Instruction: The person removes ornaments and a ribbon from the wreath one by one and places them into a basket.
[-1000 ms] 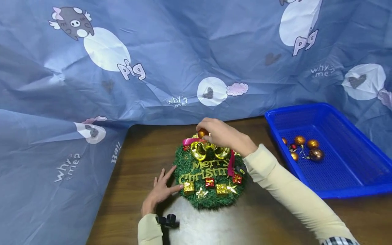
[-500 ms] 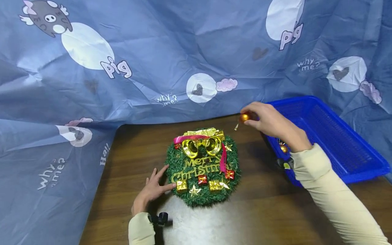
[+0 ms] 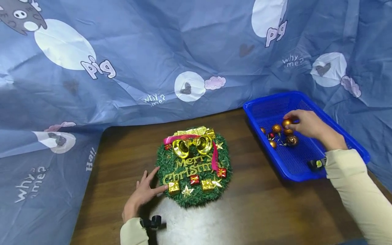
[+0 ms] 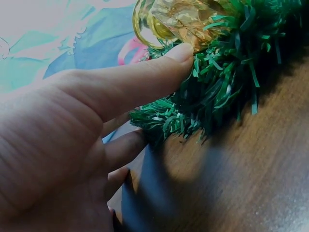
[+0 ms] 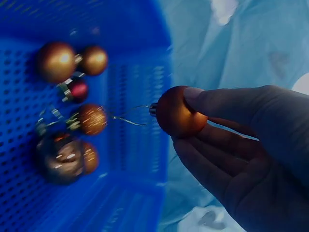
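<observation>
A green wreath (image 3: 193, 166) with gold bells, a pink ribbon and "Merry Christmas" lettering lies on the wooden table (image 3: 260, 211). My left hand (image 3: 141, 194) lies flat beside its left edge, straight fingers touching the green needles (image 4: 217, 96). My right hand (image 3: 307, 124) is over the blue basket (image 3: 346, 139) and pinches an orange bauble (image 3: 287, 122) (image 5: 177, 112) between thumb and fingers; a thin wire trails from its cap. Several other baubles (image 3: 277, 136) (image 5: 67, 121) lie in the basket below it.
A blue printed cloth (image 3: 122, 68) hangs behind and drapes over the table's left side. A white fluffy patch (image 3: 199, 224) lies in front of the wreath. The basket stands at the table's right rear.
My right hand has carried the orange bauble from the top of the wreath rightwards to above the basket. The left hand stayed at the wreath's edge.
</observation>
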`<state>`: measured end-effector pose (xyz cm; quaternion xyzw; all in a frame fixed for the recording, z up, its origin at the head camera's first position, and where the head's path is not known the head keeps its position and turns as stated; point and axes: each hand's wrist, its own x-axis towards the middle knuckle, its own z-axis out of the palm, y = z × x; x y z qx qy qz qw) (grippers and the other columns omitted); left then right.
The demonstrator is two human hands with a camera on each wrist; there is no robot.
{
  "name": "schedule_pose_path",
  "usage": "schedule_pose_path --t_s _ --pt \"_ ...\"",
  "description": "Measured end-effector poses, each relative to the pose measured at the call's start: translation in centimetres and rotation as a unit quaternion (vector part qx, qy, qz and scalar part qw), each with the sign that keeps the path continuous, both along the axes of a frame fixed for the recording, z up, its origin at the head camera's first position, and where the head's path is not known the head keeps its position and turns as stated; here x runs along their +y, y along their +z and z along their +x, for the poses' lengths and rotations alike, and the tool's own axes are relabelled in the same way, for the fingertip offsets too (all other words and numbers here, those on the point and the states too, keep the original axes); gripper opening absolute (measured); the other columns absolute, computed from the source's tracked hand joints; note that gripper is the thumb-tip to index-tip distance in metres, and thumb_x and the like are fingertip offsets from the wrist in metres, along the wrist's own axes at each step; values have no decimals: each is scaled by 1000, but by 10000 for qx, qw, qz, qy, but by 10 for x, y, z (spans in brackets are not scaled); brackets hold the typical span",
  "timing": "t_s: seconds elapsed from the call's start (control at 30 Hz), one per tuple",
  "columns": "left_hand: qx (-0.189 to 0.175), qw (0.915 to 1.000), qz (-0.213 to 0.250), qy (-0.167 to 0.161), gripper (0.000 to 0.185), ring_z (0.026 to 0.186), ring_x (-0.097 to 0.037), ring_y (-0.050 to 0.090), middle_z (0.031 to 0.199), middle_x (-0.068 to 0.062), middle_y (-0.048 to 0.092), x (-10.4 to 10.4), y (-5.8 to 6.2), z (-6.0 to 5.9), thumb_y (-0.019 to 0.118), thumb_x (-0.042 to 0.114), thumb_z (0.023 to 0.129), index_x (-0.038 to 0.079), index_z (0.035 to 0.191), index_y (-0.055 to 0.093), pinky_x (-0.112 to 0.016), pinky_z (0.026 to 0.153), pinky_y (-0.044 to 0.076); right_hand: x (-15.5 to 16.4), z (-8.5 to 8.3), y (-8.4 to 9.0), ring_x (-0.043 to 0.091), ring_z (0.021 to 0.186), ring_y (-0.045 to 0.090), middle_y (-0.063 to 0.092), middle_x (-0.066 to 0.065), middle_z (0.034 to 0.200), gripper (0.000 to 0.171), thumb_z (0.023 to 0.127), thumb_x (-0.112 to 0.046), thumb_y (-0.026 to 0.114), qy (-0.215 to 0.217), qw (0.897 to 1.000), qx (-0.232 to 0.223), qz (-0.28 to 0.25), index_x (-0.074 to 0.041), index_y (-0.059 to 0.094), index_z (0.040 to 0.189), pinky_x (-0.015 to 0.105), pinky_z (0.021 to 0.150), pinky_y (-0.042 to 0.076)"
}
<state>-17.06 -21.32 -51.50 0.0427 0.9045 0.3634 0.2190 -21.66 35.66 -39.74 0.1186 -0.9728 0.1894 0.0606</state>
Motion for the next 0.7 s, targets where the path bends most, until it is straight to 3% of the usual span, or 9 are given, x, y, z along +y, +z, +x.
schedule_pose_path --t_s 0.2,0.7 --pt "-29 10000 -12 39 89 145 -43 -12 158 -26 -3 1 1 3 68 48 84 27 154 16 -67 109 -12 11 -6 -20 42 95 63 69 23 96 25 81 -7 72 56 9996 -276 -48 5 66 102 54 86 45" --pt "151 9998 83 84 91 145 -42 -10 159 -24 3 1 -3 0 70 47 83 26 154 18 -66 110 -14 9 -18 -44 35 86 65 71 17 88 26 78 -9 74 133 9974 -691 139 4 66 98 50 83 47"
